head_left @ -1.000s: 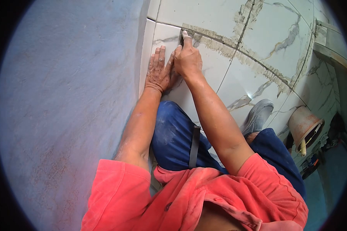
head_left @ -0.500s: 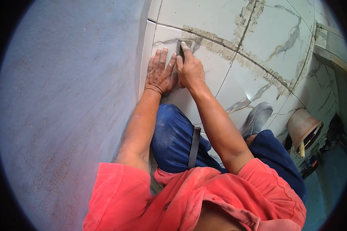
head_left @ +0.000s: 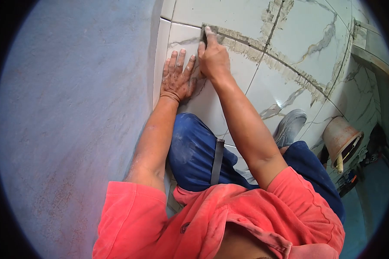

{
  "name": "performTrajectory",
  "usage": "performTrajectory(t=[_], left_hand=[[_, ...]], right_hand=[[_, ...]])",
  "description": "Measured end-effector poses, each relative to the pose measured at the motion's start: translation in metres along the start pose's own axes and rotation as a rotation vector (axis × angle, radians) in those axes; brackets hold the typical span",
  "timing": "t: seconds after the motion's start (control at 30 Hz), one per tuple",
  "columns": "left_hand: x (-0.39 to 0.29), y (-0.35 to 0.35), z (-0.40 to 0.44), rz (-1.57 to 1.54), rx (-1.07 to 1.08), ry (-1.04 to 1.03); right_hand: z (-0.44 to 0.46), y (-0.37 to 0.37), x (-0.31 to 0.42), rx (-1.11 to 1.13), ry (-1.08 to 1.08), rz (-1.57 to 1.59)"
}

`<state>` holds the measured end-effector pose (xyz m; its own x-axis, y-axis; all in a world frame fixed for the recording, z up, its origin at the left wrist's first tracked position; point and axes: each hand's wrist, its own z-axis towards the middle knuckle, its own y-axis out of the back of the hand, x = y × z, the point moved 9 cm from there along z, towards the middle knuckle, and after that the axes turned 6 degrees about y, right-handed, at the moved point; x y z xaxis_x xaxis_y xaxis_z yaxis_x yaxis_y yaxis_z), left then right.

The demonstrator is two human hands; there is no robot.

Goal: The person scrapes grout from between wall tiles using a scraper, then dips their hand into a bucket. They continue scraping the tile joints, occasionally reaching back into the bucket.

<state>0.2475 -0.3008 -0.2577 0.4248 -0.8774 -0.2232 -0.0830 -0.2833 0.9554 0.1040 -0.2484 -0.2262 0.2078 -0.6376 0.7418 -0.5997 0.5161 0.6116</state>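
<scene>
My right hand (head_left: 214,62) is closed around a small, flat grey scraper (head_left: 204,34), its index finger stretched along the blade. The blade touches the floor at the left end of a grout joint (head_left: 242,41) smeared with grey-brown grout on both sides. Most of the scraper's grip is hidden by the hand. My left hand (head_left: 177,77) lies flat with spread fingers on a white marbled tile (head_left: 242,64), close to the wall and just left of the right hand. Grout dust marks its fingers.
A blue-grey wall (head_left: 82,108) rises on the left, with a white tile skirting (head_left: 162,52) at its foot. On the right a dirty bucket (head_left: 336,134) lies tipped with a handled tool (head_left: 339,164) sticking out. My grey shoe (head_left: 291,125) stands on the tiles.
My right hand has moved the scraper forward, off the bare tile face and onto the joint's left end. The left hand stays flat in nearly the same place.
</scene>
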Motion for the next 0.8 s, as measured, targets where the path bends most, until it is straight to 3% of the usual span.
performTrajectory(t=[0.1, 0.17, 0.23, 0.3, 0.37, 0.43, 0.5, 0.57, 0.6, 0.63, 0.7, 0.8], left_hand=[[0.002, 0.000, 0.007, -0.012, -0.047, 0.004], [0.001, 0.005, 0.007, -0.018, -0.069, -0.008], [-0.001, 0.006, 0.006, -0.028, 0.040, 0.013], [-0.002, 0.008, 0.003, -0.010, -0.032, -0.047], [0.002, 0.002, 0.003, 0.020, -0.033, -0.072], [0.003, -0.002, 0.005, 0.046, -0.119, -0.112], [-0.002, 0.001, 0.010, 0.082, -0.086, -0.095], [-0.011, 0.012, 0.013, 0.100, -0.074, -0.118], [-0.015, 0.015, 0.012, 0.093, -0.076, -0.139], [-0.020, 0.018, 0.006, 0.092, -0.090, -0.175], [-0.018, 0.015, 0.006, 0.162, -0.062, -0.168], [0.000, 0.003, 0.012, 0.245, -0.055, -0.216]], right_hand=[[-0.016, -0.009, -0.004, 0.097, -0.058, -0.016], [-0.027, -0.007, -0.002, 0.059, 0.055, 0.077], [-0.021, 0.027, 0.014, 0.030, 0.051, 0.085], [-0.011, 0.080, 0.046, 0.090, 0.182, 0.258], [-0.007, 0.141, 0.064, 0.307, 0.192, 0.280], [-0.001, 0.210, 0.062, 0.345, 0.213, 0.135], [-0.004, 0.290, 0.031, 0.355, 0.261, -0.261], [-0.032, 0.381, -0.017, 0.515, 0.013, -0.453], [-0.054, 0.436, -0.054, 0.415, -0.042, -0.435], [-0.101, 0.483, -0.027, 0.498, 0.557, -1.024], [-0.164, 0.592, -0.052, 0.162, -0.360, -0.589], [-0.271, 0.688, -0.156, 0.027, -0.525, -0.663]])
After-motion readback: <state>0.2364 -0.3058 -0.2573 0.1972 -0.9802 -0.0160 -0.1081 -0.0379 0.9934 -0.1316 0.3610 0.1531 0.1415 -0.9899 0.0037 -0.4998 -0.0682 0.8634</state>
